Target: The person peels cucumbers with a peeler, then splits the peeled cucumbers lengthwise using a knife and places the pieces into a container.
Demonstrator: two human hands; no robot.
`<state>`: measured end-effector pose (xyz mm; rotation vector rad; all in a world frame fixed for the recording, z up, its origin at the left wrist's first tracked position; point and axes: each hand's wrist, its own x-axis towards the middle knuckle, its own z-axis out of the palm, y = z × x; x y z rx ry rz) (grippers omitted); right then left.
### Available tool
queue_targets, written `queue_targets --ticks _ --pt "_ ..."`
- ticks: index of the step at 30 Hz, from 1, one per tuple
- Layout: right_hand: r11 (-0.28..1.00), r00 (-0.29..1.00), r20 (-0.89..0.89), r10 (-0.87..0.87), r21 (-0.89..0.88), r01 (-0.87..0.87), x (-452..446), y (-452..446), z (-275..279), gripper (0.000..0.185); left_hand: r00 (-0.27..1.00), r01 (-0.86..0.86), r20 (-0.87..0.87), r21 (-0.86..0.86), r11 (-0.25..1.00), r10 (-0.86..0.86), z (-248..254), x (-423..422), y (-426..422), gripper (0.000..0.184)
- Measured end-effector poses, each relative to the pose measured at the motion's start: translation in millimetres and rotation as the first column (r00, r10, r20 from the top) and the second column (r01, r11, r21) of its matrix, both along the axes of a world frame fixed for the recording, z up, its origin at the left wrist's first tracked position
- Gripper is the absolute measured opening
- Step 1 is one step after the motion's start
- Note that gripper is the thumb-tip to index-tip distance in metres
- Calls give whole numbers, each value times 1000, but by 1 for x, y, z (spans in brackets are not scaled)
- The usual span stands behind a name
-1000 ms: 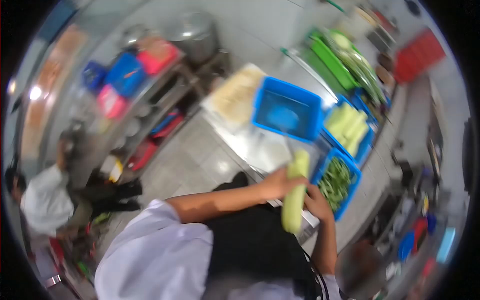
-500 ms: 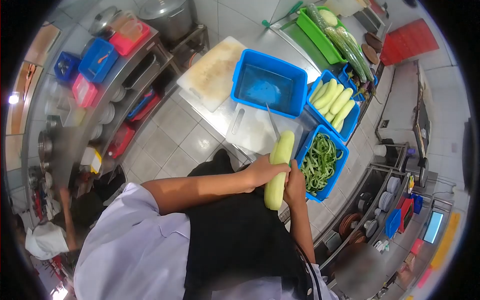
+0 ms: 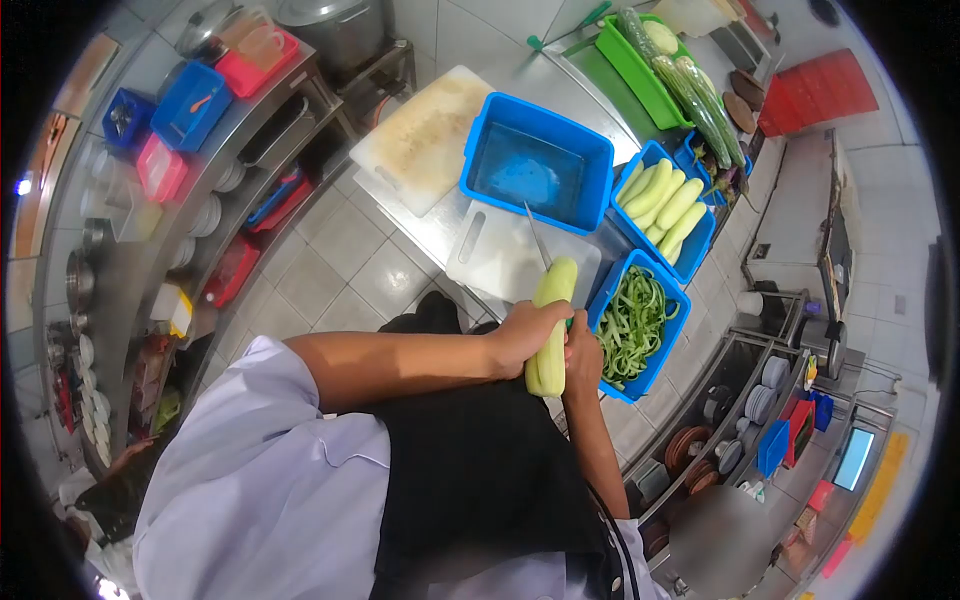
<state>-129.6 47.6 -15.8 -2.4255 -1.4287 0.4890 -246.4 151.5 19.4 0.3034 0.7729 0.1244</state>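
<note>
My left hand [image 3: 527,333] is wrapped around a peeled pale-green cucumber [image 3: 547,362], held at a slant in front of my apron. Against its right side, my right hand [image 3: 582,352] is closed on what looks like a green-handled peeler [image 3: 570,322]; its blade is hidden. Just beyond the cucumber, a knife [image 3: 540,240] lies across the white cutting board [image 3: 490,262], its tip at a blue tub. Long green peel strips [image 3: 637,325] fill a blue bin [image 3: 668,350] to the right. Several peeled cucumbers [image 3: 662,205] lie in another blue bin [image 3: 703,243] behind it.
A blue tub [image 3: 480,150] stands behind the board, beside a stained cutting board [image 3: 425,135]. A green tray [image 3: 625,65] holds unpeeled cucumbers [image 3: 700,105]. Metal shelves [image 3: 250,185] with dishes stand left, another rack [image 3: 745,360] right. Part of another person [image 3: 110,500] shows lower left.
The cucumber and both my hands have shifted slightly left and up, with the right hand turned a little. The view has shifted slightly, and the person at lower left shows less.
</note>
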Motion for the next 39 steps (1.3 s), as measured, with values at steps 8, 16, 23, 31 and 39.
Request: queue_targets --ticks 8,16,23,31,39 --pt "998 998 21 -60 -26 61 5 10 0 34 1000 20 1 61 998 -21 3 2 5 24" --pt "956 962 -4 -271 -116 269 9 29 0 35 1000 12 18 76 997 -13 20 -4 2 23" --pt "958 970 -73 -234 155 243 62 25 8 38 987 113 -151 421 900 -54 15 -4 19 38" --pt "902 514 -847 -136 108 417 8 37 -3 51 980 116 -196 683 721 29 -55 20 35 55" --pt "911 415 -887 -202 -14 412 13 19 -19 72 974 221 -155 504 835 -165 -83 10 33 59"
